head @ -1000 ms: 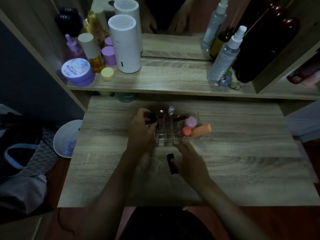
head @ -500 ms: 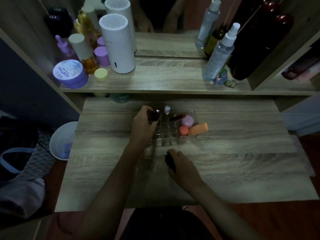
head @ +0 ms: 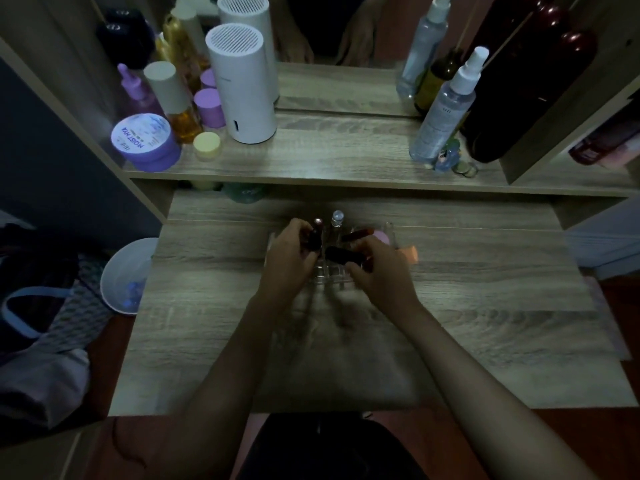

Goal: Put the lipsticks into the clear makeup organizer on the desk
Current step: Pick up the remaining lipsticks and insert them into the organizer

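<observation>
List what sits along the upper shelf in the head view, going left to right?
Purple jar → amber bottle with a beige cap → small yellow-lidded pot → white ribbed cylinder → clear spray bottle → big dark bottle.

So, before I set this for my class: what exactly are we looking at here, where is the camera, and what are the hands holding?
There is no machine here. A person wears a camera on their head, looking down at their own two bare hands over a wooden desk. The left hand holds a dark lipstick upright over the clear makeup organizer. The right hand holds another dark lipstick sideways above it. A shelf behind carries bottles and jars.
</observation>
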The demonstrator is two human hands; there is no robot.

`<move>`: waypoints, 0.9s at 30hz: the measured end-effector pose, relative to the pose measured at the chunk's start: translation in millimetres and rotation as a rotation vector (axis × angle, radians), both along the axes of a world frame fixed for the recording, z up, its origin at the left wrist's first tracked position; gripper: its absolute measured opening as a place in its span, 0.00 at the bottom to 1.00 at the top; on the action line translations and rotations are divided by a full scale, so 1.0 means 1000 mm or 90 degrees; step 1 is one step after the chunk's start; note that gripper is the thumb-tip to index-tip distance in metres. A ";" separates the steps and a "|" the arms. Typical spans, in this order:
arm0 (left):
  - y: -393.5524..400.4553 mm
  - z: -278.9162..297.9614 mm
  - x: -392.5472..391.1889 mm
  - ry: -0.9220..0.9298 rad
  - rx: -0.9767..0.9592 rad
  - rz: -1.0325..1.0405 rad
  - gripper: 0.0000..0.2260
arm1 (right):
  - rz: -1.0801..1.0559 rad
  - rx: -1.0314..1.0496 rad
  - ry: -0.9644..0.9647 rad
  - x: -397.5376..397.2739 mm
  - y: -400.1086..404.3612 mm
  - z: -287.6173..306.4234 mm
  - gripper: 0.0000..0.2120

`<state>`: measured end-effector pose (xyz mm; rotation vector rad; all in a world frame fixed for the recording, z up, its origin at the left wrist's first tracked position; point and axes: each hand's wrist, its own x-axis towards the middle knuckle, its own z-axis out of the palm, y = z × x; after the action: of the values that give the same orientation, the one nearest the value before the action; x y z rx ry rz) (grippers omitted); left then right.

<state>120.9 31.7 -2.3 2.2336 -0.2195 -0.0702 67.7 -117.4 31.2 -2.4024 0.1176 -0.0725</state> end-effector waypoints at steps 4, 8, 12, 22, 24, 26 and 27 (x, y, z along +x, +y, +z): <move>-0.003 0.000 -0.002 0.001 0.014 -0.001 0.13 | 0.006 -0.084 -0.022 0.015 0.003 0.001 0.08; -0.003 -0.005 -0.004 -0.018 0.024 0.003 0.13 | 0.037 -0.108 -0.017 0.021 0.008 -0.003 0.09; -0.002 -0.011 -0.005 -0.012 0.049 0.003 0.13 | 0.035 -0.089 -0.026 0.023 0.013 -0.006 0.08; -0.006 -0.014 -0.007 -0.009 0.110 -0.014 0.13 | 0.092 -0.119 -0.018 0.027 0.017 -0.010 0.08; -0.006 -0.014 -0.007 -0.018 0.129 -0.018 0.12 | 0.094 -0.123 -0.010 0.027 0.017 -0.012 0.07; -0.006 -0.012 -0.007 -0.031 0.148 -0.011 0.11 | 0.093 -0.125 -0.004 0.027 0.018 -0.014 0.07; -0.006 -0.011 -0.007 -0.033 0.148 -0.007 0.11 | 0.090 -0.124 -0.002 0.027 0.019 -0.016 0.07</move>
<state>114.4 25.9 -13.2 2.4672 -0.2629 -0.0452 94.6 -98.9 15.6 -2.5976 -0.0639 -0.0219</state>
